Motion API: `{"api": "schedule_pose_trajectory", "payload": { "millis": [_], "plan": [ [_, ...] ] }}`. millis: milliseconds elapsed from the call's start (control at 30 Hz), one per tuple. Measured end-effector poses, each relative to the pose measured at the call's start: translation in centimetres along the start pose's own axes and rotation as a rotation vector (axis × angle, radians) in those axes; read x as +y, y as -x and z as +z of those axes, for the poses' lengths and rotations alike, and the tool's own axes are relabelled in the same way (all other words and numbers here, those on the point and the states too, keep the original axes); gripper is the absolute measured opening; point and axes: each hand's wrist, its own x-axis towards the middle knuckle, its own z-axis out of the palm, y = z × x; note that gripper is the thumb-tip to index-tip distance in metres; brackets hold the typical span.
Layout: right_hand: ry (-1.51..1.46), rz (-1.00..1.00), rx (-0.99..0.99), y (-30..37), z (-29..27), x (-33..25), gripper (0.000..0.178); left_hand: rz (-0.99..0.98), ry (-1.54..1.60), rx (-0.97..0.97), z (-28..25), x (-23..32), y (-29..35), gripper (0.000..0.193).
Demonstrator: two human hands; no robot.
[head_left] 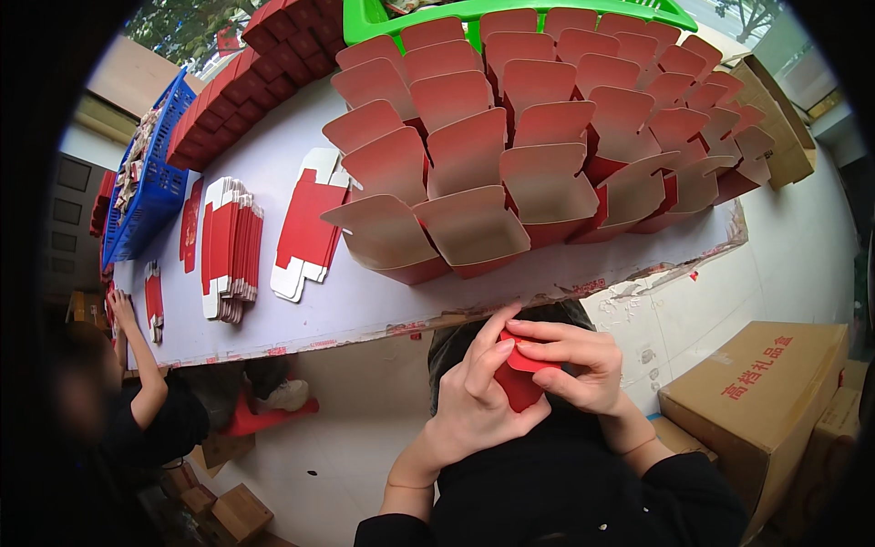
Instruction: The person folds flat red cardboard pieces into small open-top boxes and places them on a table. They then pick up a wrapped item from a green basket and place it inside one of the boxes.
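Note:
Over my lap, just off the table's front edge, my left hand (pixel 474 392) and my right hand (pixel 579 363) are closed around a small red paper box (pixel 519 387). My left palm and thumb wrap its side. The fingers of both hands press at its top flap, and my right thumb lies against the near side. Much of the box is hidden by my fingers. On the table stand several rows of open red boxes (pixel 469 228) with raised lids and pale insides. To their left lie flat red-and-white box blanks (pixel 308 228).
A stack of folded blanks (pixel 232 246) lies farther left. Finished red boxes (pixel 219 105) line the back left beside a blue basket (pixel 150 182). A green crate (pixel 365 18) is at the back. Cardboard cartons (pixel 756 392) stand at right. Another person's hand (pixel 120 310) rests at the table's left end.

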Motion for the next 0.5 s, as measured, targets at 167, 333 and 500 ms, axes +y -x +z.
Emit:
{"api": "schedule_pose_trajectory", "payload": {
  "millis": [167, 333, 500],
  "plan": [
    [-0.047, 0.177, 0.030, -0.2, 0.0, -0.9, 0.033, 0.032, -0.064, 0.002, 0.0, -0.2, 0.0, 0.093],
    [-0.411, 0.412, 0.140, -0.3, 0.1, -2.0, 0.026, 0.031, -0.027, -0.006, -0.1, 0.1, -0.1, 0.089],
    [-0.146, 0.194, 0.030, 0.1, -0.5, -0.9, 0.029, 0.004, -0.065, -0.024, -0.2, 0.5, -0.3, 0.082]
  ]
}}
